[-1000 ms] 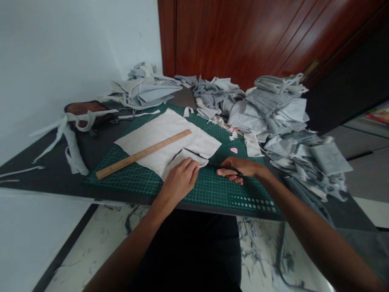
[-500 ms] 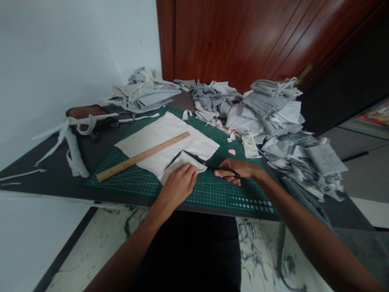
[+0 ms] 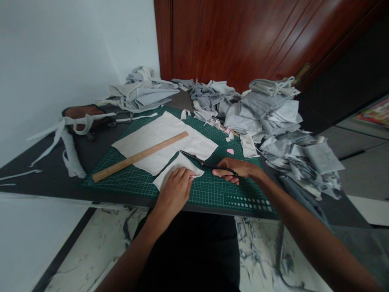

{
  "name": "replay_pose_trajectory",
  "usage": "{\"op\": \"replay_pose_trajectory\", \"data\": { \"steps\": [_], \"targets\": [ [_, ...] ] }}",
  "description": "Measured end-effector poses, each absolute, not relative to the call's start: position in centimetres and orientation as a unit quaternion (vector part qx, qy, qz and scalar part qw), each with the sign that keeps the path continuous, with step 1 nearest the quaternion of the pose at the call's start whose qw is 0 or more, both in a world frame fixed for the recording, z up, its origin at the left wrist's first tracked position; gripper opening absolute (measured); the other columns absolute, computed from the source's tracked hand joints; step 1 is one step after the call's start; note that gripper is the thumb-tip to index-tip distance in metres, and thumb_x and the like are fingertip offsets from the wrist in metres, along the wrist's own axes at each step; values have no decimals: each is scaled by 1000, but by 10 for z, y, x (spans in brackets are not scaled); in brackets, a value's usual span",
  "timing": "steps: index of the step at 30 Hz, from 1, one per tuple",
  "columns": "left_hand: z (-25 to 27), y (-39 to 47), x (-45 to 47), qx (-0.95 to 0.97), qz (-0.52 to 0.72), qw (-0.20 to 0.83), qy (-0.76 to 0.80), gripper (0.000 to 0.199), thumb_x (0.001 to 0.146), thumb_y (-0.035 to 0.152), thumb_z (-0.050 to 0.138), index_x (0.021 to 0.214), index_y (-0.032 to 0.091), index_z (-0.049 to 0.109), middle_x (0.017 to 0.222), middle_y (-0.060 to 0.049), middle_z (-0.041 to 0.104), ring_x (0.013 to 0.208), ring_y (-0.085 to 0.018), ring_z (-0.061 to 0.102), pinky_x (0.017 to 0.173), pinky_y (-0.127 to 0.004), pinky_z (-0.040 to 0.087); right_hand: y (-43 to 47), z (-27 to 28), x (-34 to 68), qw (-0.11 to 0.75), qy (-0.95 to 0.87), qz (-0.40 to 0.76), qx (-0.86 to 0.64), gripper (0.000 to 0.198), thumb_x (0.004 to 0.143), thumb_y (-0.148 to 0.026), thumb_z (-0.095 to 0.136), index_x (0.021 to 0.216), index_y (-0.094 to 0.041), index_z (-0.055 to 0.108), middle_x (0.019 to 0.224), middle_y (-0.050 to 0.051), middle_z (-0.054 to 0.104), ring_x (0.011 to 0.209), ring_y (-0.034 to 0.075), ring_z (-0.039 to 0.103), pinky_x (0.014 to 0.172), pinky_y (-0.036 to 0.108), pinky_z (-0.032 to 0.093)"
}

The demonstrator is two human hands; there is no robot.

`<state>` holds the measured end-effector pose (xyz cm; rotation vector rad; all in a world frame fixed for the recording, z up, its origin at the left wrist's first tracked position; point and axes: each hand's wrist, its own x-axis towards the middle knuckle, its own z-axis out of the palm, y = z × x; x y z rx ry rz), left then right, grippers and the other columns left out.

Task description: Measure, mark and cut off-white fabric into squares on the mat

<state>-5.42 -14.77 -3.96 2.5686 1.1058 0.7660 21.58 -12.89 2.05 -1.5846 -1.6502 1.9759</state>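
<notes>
My right hand [image 3: 226, 169] is wrapped round the handles of black scissors [image 3: 207, 164], whose blades point left along the cut edge of a white cloth [image 3: 152, 138]. A smaller white cloth piece [image 3: 165, 175] lies just in front of that cloth, with a dark gap between the two. My left hand [image 3: 178, 182] is closed on this smaller piece, its fingers on top and the near right corner lifted a little. Across the larger cloth rests a wooden ruler [image 3: 139, 156], slanting up to the right. Everything lies on a green cutting mat [image 3: 209, 190].
Heaps of grey and white cloth line the back: a left pile [image 3: 142, 95], a middle pile [image 3: 209, 97] and a tall right stack [image 3: 264, 109]. Cloth strips [image 3: 71, 152] and a brown pouch [image 3: 83, 111] lie at left. A pink scrap [image 3: 230, 151] sits beyond the scissors.
The smaller piece has come away from the larger cloth, and the gap between them is wider. My left hand has drawn it slightly left and toward me. The scissors stay in my right hand.
</notes>
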Motion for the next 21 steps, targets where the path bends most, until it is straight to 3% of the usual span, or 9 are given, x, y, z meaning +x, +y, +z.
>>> {"op": "replay_pose_trajectory", "data": {
  "steps": [6,12,21],
  "targets": [
    [-41,-148,-56,870,284,138,378,20,109,19,41,106,18,61,103,-9,67,100,-27,63,92,-44,53,-124,16,224,47,-551,655,-514,62,74,-75,81,75,-19,53,47,-11,44,36,5,38,35,20,42],
    [-41,-151,-57,859,302,145,387,20,110,19,40,108,19,59,103,-8,67,100,-25,64,92,-42,54,-129,14,224,49,-553,650,-519,56,81,-68,78,73,-19,51,47,-11,42,36,4,37,36,19,41],
    [-37,-153,-58,851,307,157,397,17,108,17,42,106,20,59,102,-7,68,100,-25,65,91,-41,54,-131,25,215,27,-548,646,-530,64,72,-72,85,68,-22,45,45,-11,42,36,4,38,34,18,40]
  ]
}}
